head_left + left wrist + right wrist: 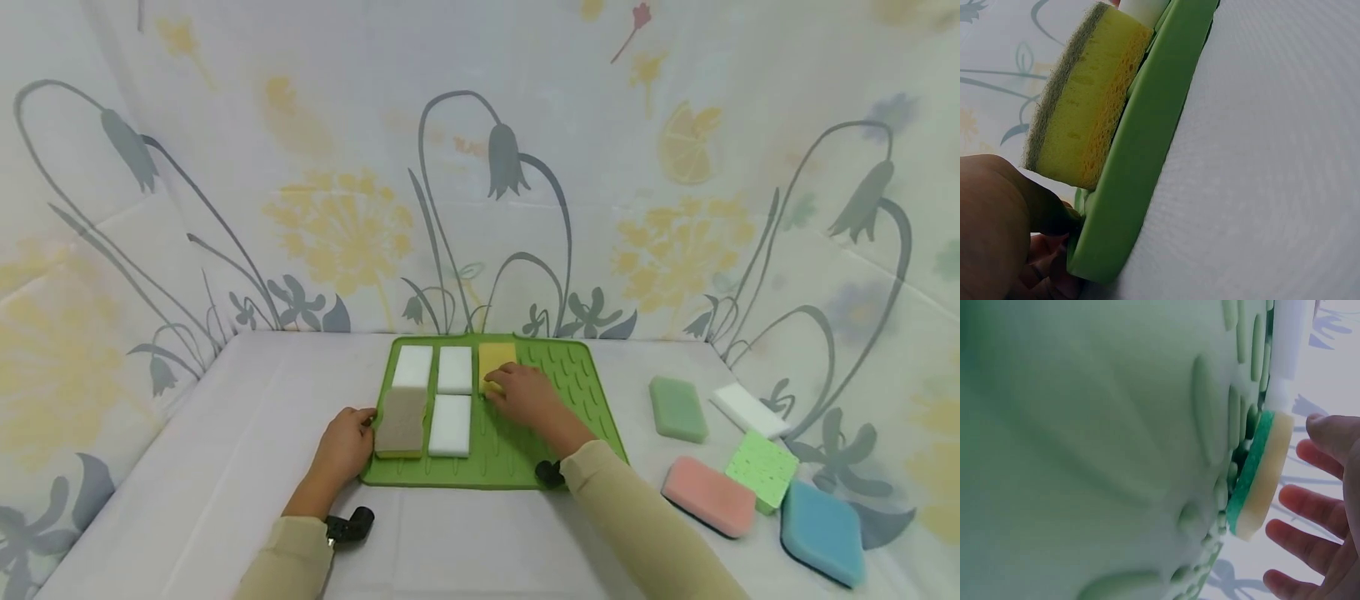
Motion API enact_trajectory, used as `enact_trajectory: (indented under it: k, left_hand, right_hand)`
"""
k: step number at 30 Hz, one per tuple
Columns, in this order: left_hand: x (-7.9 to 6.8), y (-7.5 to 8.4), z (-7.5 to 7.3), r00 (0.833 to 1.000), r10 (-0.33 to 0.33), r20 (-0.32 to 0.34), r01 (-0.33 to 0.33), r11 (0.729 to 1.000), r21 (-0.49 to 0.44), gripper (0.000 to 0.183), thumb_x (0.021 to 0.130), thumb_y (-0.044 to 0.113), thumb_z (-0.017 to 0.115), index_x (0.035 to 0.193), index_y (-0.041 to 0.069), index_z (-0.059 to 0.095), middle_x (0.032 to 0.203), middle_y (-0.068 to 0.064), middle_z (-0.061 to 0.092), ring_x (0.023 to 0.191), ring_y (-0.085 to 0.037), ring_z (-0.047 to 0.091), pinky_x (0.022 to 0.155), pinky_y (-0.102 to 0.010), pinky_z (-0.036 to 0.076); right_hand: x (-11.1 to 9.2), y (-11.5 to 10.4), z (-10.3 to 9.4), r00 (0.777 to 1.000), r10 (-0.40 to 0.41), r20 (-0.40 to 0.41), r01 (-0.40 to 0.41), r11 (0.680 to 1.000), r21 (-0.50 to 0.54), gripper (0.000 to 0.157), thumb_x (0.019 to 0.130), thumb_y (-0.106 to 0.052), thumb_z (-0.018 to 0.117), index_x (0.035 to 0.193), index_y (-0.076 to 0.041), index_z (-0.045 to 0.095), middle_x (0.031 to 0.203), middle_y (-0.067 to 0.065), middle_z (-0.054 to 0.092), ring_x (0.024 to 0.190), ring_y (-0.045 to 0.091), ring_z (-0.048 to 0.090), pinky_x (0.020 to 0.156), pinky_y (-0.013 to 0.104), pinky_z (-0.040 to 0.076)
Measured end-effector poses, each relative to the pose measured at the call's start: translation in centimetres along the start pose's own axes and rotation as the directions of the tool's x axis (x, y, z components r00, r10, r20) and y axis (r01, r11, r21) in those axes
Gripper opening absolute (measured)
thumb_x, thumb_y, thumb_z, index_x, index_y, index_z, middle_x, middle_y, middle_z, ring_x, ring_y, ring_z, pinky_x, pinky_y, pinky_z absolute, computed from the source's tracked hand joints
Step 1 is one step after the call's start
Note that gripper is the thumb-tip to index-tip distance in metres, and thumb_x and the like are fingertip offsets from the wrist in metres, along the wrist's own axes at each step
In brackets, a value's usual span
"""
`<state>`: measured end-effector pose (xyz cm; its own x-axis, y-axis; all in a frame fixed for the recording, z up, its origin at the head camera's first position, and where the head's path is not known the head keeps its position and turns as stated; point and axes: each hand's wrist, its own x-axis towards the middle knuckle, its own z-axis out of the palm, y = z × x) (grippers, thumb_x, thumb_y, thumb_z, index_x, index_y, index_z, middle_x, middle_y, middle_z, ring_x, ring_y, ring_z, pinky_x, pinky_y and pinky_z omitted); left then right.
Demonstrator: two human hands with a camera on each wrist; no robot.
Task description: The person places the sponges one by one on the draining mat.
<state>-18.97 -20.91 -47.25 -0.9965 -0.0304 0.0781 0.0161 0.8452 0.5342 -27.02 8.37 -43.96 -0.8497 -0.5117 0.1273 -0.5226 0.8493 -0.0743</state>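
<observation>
My left hand (347,443) pinches the left edge of a green ribbed silicone mat (558,392) between thumb and fingers. Beside it lies a yellow scouring sponge (402,417), its grey-brown scrubbing side up; the left wrist view shows its layers edge-on. Over the back middle of the mat is my right hand (525,396), fingers spread close to a yellow sponge (1265,472) that rests on a green scrubbing layer. In the right wrist view a gap shows between those fingertips and the sponge. White melamine sponges (450,425) lie between and behind the two scouring sponges.
On the table to the right lie a pale green sponge (677,408), a white one (748,408), a speckled bright green one (761,467), a pink one (709,493) and a blue one (822,529). A flower-patterned cloth (480,250) hangs behind the table.
</observation>
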Motion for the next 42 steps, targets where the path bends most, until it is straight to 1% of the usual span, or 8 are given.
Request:
enact_trajectory:
  k: [4, 8, 15, 21, 24, 30, 34, 42]
  left_hand:
    - [0.1, 0.0, 0.0, 1.0, -0.008, 0.005, 0.008, 1.0, -0.004, 0.035, 0.094, 0.004, 0.049, 0.126, -0.007, 0.059, 0.112, -0.022, 0.062, 0.101, -0.033, 0.062, 0.085, -0.047, 0.052]
    - [0.0, 0.0, 0.1, 1.0, -0.021, 0.011, 0.021, 1.0, -0.015, 0.036, 0.094, 0.005, 0.05, 0.127, -0.007, 0.058, 0.112, -0.022, 0.061, 0.104, -0.034, 0.061, 0.086, -0.048, 0.051]
    - [0.1, -0.2, 0.3, 1.0, -0.015, 0.009, 0.016, 1.0, -0.014, 0.037, 0.094, 0.006, 0.05, 0.127, -0.006, 0.058, 0.112, -0.021, 0.062, 0.103, -0.034, 0.061, 0.086, -0.048, 0.051]
    - [0.2, -0.2, 0.3, 1.0, -0.009, 0.009, 0.009, 1.0, -0.003, 0.037, 0.094, 0.006, 0.05, 0.127, -0.006, 0.058, 0.112, -0.021, 0.062, 0.104, -0.034, 0.061, 0.087, -0.049, 0.051]
    - [0.2, -0.3, 0.3, 1.0, -0.009, 0.011, 0.009, 1.0, -0.001, 0.037, 0.093, 0.006, 0.05, 0.128, -0.006, 0.058, 0.112, -0.022, 0.062, 0.104, -0.035, 0.061, 0.087, -0.049, 0.051]
    - [0.1, -0.2, 0.1, 1.0, -0.005, 0.01, 0.005, 1.0, -0.002, 0.037, 0.093, 0.005, 0.049, 0.127, -0.007, 0.058, 0.112, -0.023, 0.061, 0.105, -0.036, 0.061, 0.088, -0.05, 0.05]
    - [0.2, -0.1, 0.1, 1.0, -0.002, 0.004, 0.002, 1.0, 0.005, 0.037, 0.094, 0.005, 0.049, 0.127, -0.007, 0.058, 0.112, -0.022, 0.062, 0.104, -0.036, 0.061, 0.088, -0.05, 0.051]
    - [0.3, 0.1, 0.1, 1.0, 0.005, 0.005, -0.006, 1.0, 0.009, 0.037, 0.094, 0.006, 0.049, 0.127, -0.007, 0.058, 0.111, -0.023, 0.062, 0.104, -0.036, 0.061, 0.088, -0.05, 0.05]
  right_hand:
    - [-0.3, 0.6, 0.0, 1.0, 0.021, 0.019, -0.021, 1.0, 0.014, 0.035, 0.098, -0.034, 0.055, 0.128, -0.017, 0.061, 0.13, 0.008, 0.06, 0.117, 0.031, 0.058, 0.098, 0.053, 0.045]
    - [-0.8, 1.1, -0.2, 1.0, 0.025, 0.007, -0.025, 1.0, 0.019, 0.034, 0.097, -0.033, 0.057, 0.127, -0.017, 0.062, 0.128, 0.008, 0.061, 0.117, 0.032, 0.059, 0.097, 0.054, 0.046]
    - [-1.6, 2.0, -0.5, 0.998, 0.057, 0.001, -0.057, 0.998, 0.032, 0.035, 0.097, -0.034, 0.056, 0.127, -0.017, 0.062, 0.13, 0.008, 0.061, 0.119, 0.03, 0.058, 0.099, 0.052, 0.045]
    - [-2.5, 2.9, -0.6, 0.998, 0.052, -0.025, -0.051, 0.998, 0.031, 0.034, 0.097, -0.033, 0.057, 0.126, -0.017, 0.063, 0.127, 0.009, 0.062, 0.114, 0.03, 0.061, 0.093, 0.048, 0.05]
    - [-3.0, 3.4, -0.7, 0.998, 0.048, -0.036, -0.047, 0.998, 0.035, 0.035, 0.097, -0.033, 0.057, 0.127, -0.016, 0.062, 0.126, 0.009, 0.061, 0.113, 0.031, 0.06, 0.092, 0.05, 0.05]
    - [-4.1, 4.2, -1.1, 0.997, 0.068, -0.032, -0.066, 0.996, 0.054, 0.037, 0.097, -0.032, 0.056, 0.129, -0.014, 0.06, 0.13, 0.012, 0.059, 0.118, 0.034, 0.057, 0.096, 0.052, 0.048]
    - [-4.8, 4.9, -1.4, 0.995, 0.092, -0.029, -0.091, 0.995, 0.04, 0.038, 0.098, -0.033, 0.056, 0.131, -0.014, 0.059, 0.132, 0.013, 0.058, 0.12, 0.035, 0.056, 0.098, 0.053, 0.046]
    - [-6.3, 6.3, -1.9, 0.99, 0.128, -0.052, -0.128, 0.992, 0.001, 0.04, 0.096, -0.034, 0.058, 0.13, -0.014, 0.06, 0.13, 0.014, 0.059, 0.116, 0.036, 0.058, 0.088, 0.055, 0.05]
